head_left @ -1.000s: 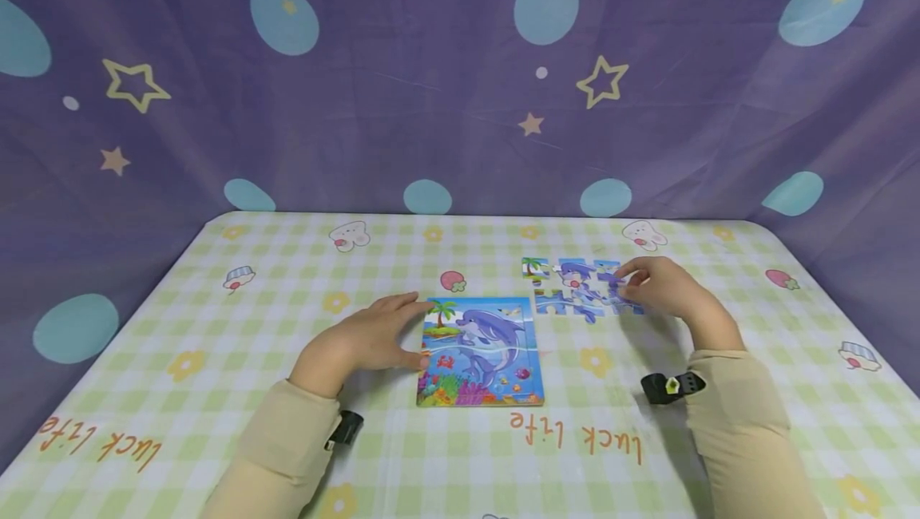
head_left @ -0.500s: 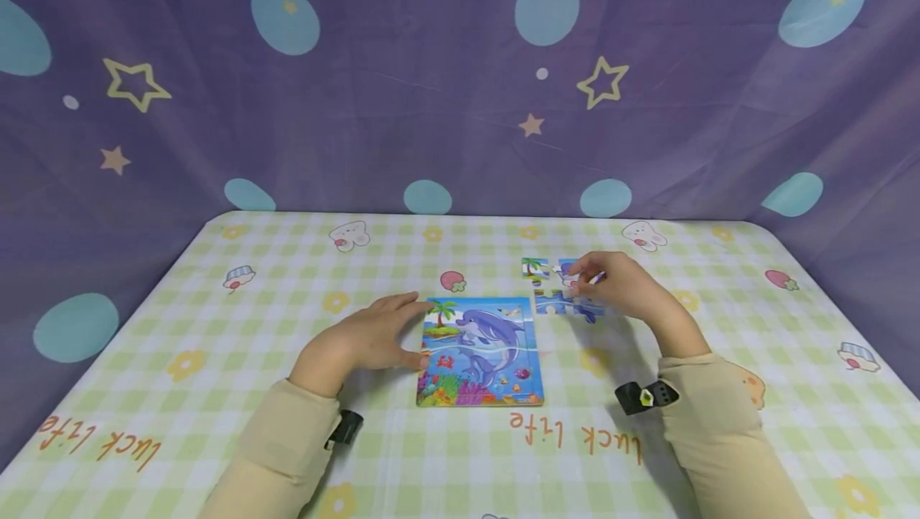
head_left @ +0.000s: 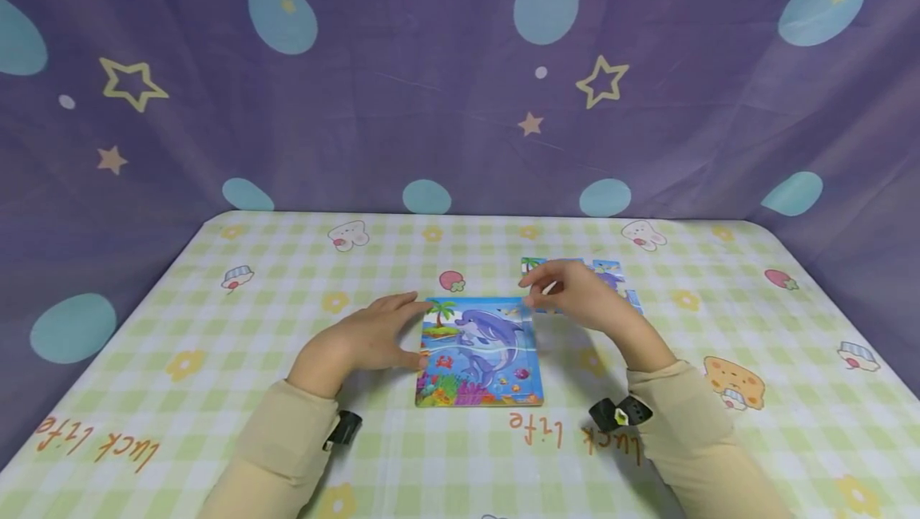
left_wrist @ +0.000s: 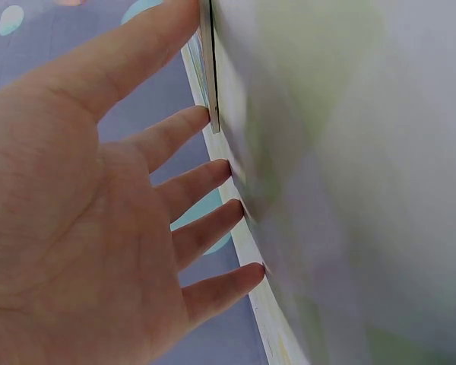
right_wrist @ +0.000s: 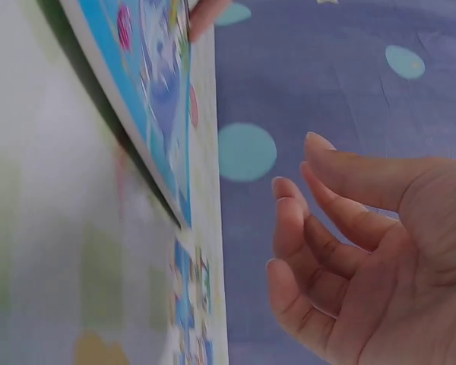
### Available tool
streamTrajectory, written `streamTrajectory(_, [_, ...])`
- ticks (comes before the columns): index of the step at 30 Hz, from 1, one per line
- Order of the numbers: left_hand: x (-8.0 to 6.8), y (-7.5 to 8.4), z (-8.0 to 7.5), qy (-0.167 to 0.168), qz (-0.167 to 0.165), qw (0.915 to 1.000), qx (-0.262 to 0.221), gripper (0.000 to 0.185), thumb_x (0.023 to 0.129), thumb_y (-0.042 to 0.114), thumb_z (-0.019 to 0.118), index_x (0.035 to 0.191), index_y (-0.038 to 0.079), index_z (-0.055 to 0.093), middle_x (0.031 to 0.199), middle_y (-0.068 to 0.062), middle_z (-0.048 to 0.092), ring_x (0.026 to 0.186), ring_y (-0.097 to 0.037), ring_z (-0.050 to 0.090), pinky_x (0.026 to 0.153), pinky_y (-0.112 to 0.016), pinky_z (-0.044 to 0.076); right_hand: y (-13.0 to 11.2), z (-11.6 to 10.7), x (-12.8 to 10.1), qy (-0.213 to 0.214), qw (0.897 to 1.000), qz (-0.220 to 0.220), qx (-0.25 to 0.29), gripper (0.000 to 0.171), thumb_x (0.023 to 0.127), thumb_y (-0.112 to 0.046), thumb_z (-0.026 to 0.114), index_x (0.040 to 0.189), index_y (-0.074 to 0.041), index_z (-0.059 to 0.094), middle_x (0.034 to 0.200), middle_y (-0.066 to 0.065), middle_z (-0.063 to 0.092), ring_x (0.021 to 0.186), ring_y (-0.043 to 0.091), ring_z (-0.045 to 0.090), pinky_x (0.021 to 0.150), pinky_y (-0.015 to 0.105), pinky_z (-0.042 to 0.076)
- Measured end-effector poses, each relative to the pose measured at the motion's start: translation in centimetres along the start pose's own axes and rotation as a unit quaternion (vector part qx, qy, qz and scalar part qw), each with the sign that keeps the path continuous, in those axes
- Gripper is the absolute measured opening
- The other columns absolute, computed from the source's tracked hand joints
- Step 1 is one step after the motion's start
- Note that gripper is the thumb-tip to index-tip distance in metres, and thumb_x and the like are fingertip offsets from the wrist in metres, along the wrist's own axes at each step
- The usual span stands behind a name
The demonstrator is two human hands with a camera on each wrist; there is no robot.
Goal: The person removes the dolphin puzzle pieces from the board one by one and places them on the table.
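In the head view a square dolphin picture puzzle board (head_left: 480, 355) lies flat on the table. My left hand (head_left: 362, 339) rests at its left edge, thumb and index fingertips touching it. The left wrist view shows those fingers (left_wrist: 205, 220) spread and straight, tips on the tablecloth. Above the board's far right corner hovers my right hand (head_left: 575, 295), fingers loosely bent. Nothing sits between the thumb and fingers of the right hand in the right wrist view. Several dolphin jigsaw pieces (head_left: 608, 270) lie behind and right of the board, partly hidden by that hand.
A green-and-white checked tablecloth (head_left: 180, 407) with printed flowers and lettering covers the table. Behind it hangs a purple curtain (head_left: 402, 104) with stars and blue ovals. Black wrist straps (head_left: 620, 414) sit by both beige sleeves.
My right hand has moved left from the right end of the jigsaw pieces to the board's far right corner. My left hand and the board stay in place.
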State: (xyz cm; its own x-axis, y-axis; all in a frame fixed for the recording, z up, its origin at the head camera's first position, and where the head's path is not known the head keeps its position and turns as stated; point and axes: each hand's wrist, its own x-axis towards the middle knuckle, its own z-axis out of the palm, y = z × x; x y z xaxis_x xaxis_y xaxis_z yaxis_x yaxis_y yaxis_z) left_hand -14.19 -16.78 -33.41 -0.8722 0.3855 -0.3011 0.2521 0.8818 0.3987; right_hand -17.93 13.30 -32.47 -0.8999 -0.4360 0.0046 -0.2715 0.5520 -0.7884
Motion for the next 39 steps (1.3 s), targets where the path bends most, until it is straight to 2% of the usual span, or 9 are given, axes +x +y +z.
streamTrajectory(3, [0.0, 0.0, 0.0, 0.000, 0.000, 1.0000, 0.000, 0.084, 0.086, 0.041, 0.076, 0.155, 0.016, 0.035, 0.162, -0.013, 0.021, 0.147, -0.038, 0.018, 0.114, -0.062, 0.022, -0.5, 0.9, 0.2, -0.003, 1.000, -0.010, 0.003, 0.024, 0.089, -0.003, 0.072, 0.111, 0.006, 0.068, 0.090, 0.010, 0.068, 0.075, 0.018, 0.063, 0.068, 0.030, 0.050])
streamTrajectory(7, [0.0, 0.0, 0.0, -0.001, 0.000, 1.0000, 0.001, 0.084, 0.087, 0.042, 0.076, 0.155, 0.016, 0.035, 0.162, -0.013, 0.021, 0.148, -0.038, 0.018, 0.114, -0.062, 0.022, -1.0, 2.1, 0.3, -0.014, 1.000, -0.010, 0.008, 0.024, 0.088, -0.002, 0.073, 0.111, 0.005, 0.069, 0.090, 0.007, 0.068, 0.073, 0.018, 0.061, 0.068, 0.030, 0.050])
streamTrajectory(27, [0.2, -0.1, -0.2, -0.007, -0.003, 1.0000, 0.005, 0.085, 0.086, 0.046, 0.075, 0.155, 0.017, 0.035, 0.163, -0.013, 0.020, 0.147, -0.039, 0.018, 0.113, -0.064, 0.023, -3.0, 6.5, 0.1, -0.070, 0.997, -0.003, 0.020, 0.019, 0.090, -0.007, 0.073, 0.108, -0.003, 0.070, 0.088, 0.000, 0.065, 0.066, 0.014, 0.055, 0.055, 0.027, 0.047])
streamTrajectory(32, [0.2, -0.1, -0.1, -0.007, -0.001, 1.0000, 0.007, 0.085, 0.087, 0.046, 0.074, 0.155, 0.016, 0.034, 0.163, -0.013, 0.020, 0.147, -0.039, 0.018, 0.112, -0.065, 0.023, -3.4, 7.6, 0.2, -0.088, 0.996, -0.009, 0.008, 0.018, 0.089, -0.006, 0.074, 0.106, -0.005, 0.070, 0.087, -0.002, 0.064, 0.064, 0.012, 0.054, 0.057, 0.025, 0.047])
streamTrajectory(39, [0.2, -0.1, -0.1, -0.008, 0.001, 1.0000, 0.001, 0.084, 0.087, 0.045, 0.075, 0.155, 0.016, 0.035, 0.163, -0.013, 0.021, 0.147, -0.038, 0.018, 0.113, -0.063, 0.024, -3.8, 8.6, 0.4, -0.120, 0.992, 0.005, -0.021, 0.020, 0.090, -0.011, 0.074, 0.109, -0.006, 0.069, 0.086, -0.002, 0.061, 0.072, 0.013, 0.055, 0.067, 0.027, 0.048])
